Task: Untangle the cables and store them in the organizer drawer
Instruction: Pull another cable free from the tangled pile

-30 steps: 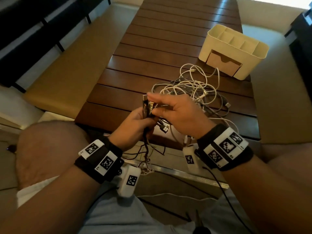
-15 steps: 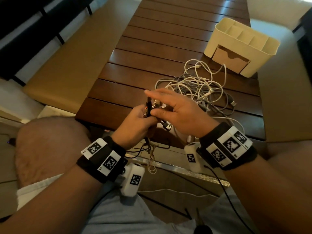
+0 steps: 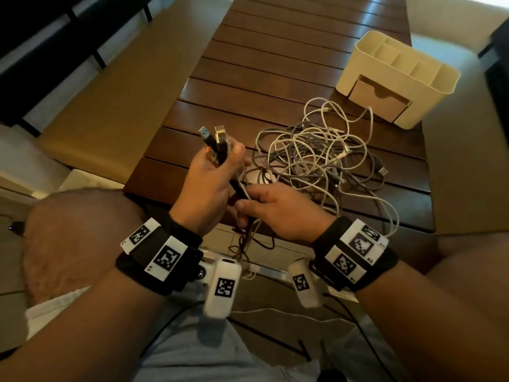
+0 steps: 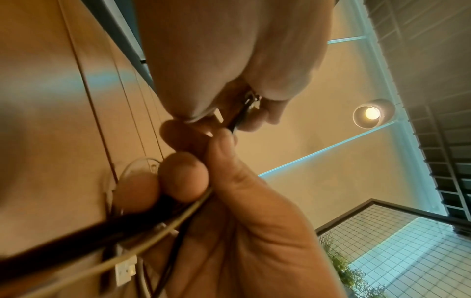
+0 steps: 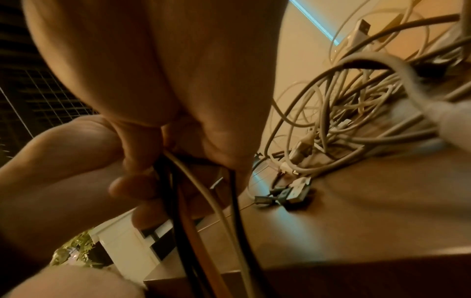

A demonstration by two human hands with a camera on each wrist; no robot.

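Our left hand (image 3: 209,186) grips a bundle of USB plugs (image 3: 216,142), tips pointing up and far. Our right hand (image 3: 271,209) sits just near-right of it, fingers curled around the same dark and white cords (image 3: 243,193) below the plugs. Cord axis runs from plugs down toward us, past the surface (image 3: 248,86) edge. Tangled cable pile (image 3: 319,155) lies right and far of both hands, right hand nearer. Organizer (image 3: 399,75) with closed drawer (image 3: 377,102) is farther right.

Versus a second ago: right hand dropped from atop the plugs to the cords; plugs raised.
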